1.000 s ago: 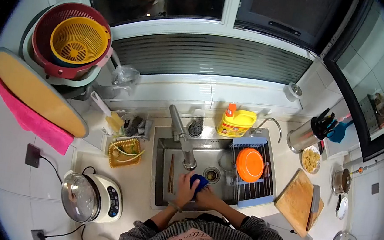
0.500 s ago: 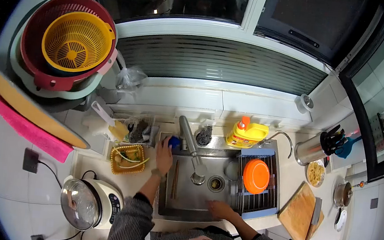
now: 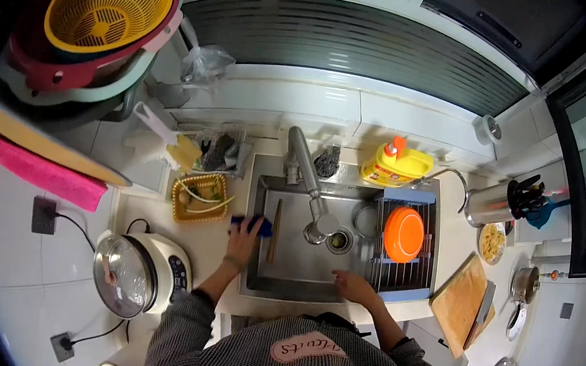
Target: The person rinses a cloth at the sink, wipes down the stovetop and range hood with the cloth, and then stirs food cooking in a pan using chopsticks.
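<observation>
Blue bunched cloth (image 3: pixel 265 229) on left rim of rectangular stainless-steel sink (image 3: pixel 295 263), held under bare left hand (image 3: pixel 242 240), grip wrapped over it. Advisable: even pressure, knuckles clear of slim brown chopsticks (image 3: pixel 275 232). Bare right hand (image 3: pixel 355 287) over sink's front; cannot tell if grip is closed. Since half-second ago: cloth shifted frontward along rim; right hand little changed.

I'm in a kitchen, a home one by its look: I stand at a sink (image 3: pixel 298 268) with a tap (image 3: pixel 302 159), chopsticks (image 3: pixel 275 231) and a drying rack (image 3: pixel 403 294). To my right are a board (image 3: pixel 456 299) with a knife (image 3: pixel 482 314) on it, a plate (image 3: pixel 493 243) of food and a pot (image 3: pixel 524 283); to my left, an electric cooker (image 3: pixel 163 266) and nested colanders (image 3: pixel 111 7).
</observation>
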The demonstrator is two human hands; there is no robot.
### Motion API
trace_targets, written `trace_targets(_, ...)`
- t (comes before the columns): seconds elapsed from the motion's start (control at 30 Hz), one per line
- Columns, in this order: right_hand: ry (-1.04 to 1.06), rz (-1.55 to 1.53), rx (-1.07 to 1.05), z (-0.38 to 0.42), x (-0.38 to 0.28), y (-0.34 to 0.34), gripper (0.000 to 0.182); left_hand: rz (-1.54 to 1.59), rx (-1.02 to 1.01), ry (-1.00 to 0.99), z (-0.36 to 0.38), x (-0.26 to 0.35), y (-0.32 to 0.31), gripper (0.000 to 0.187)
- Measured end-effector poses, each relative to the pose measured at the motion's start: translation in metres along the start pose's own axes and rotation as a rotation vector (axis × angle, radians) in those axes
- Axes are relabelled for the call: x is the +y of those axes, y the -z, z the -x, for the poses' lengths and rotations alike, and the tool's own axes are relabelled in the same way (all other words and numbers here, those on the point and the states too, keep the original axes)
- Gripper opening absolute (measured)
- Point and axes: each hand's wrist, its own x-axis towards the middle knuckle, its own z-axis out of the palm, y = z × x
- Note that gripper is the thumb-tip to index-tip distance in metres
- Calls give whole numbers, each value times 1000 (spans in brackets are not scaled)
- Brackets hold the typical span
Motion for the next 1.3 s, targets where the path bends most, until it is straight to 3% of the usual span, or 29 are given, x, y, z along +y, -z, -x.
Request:
trace_targets(0.03, 1, -5, -5, 1, -2, 2, 36, 109, 2, 59, 32, 10, 23, 66)
trace_targets(0.1, -245, -90, -65, 6, -14, 6, 37, 216, -52, 118, 100, 12, 37, 67)
trace_targets(0.17, -242, -94, -82, 14, -9, 1, 36, 251, -134, 78, 167, 19, 27, 68)
trace_targets(0.27, -294, -119, -68, 29, 1, -6, 34, 276, -261, -18, 187, 34, 31, 71)
trace_targets(0.33, -218, -103, 62, 36, -5, 5, 32, 278, -309, -82, 179, 50, 26, 72)
trace_targets(0.4, -288, -150, 94, 46, -5, 6, 32, 286, -342, -535, 156, 65, 8, 64)
trace_targets(0.43, -329, -199, 119, 50, -5, 8, 32, 297, -343, -562, 142, 79, 0, 64)
trace_targets(0.5, -384, -212, 139, 54, -13, 15, 33, 267, -202, -914, 119, 121, -12, 65)
trace_targets(0.57, -341, -243, 247, 68, -3, 5, 32, 425, -70, -998, 105, 174, -35, 64)
trace_targets(0.6, -364, -238, 270, 75, -8, 4, 32, 431, -108, -1044, 96, 199, -33, 58)
trace_targets(0.67, -483, -331, 396, 81, -23, 9, 31, 319, 69, -1131, 79, 250, -57, 52)
trace_targets(0.73, -455, -238, 424, 95, -40, 21, 31, 77, -51, -1124, 64, 294, -89, 42)
trace_targets(0.77, -429, -343, 520, 101, -43, 19, 30, 327, -632, -866, 39, 322, -25, 29)
trace_targets(0.8, -402, -435, 624, 110, -45, 18, 30, 449, -553, -783, 32, 331, -36, 29)
trace_targets(0.87, -589, -151, 689, 143, -52, 17, 29, 706, -380, -638, 19, 349, -58, 33)
trace_targets(0.9, -583, -172, 764, 159, -58, 18, 28, 790, -401, -476, 20, 350, -42, 34)
trace_targets(0.93, -671, -178, 785, 174, -47, 3, 27, 1015, -246, -405, 30, 350, -17, 38)
trace_targets(1.03, -711, -72, 724, 223, -38, -28, 23, 950, -242, -613, 88, 365, 60, 42)
trace_targets(1.07, -791, -90, 528, 245, -32, -50, 21, 959, -206, -780, 122, 375, 78, 43)
trace_targets(1.1, -561, -225, 793, 266, -15, -77, 26, 1071, -381, -899, 151, 393, 115, 43)
trace_targets(1.13, -250, -362, 1007, 288, 2, -104, 33, 926, -299, -1157, 179, 410, 132, 44)
trace_targets(1.17, 60, -431, 1130, 309, 17, -129, 40, 859, -275, -1173, 205, 427, 132, 44)
trace_targets(1.3, -405, -439, 1038, 418, -52, -126, 36, 815, -322, -1069, 255, 506, 99, 42)
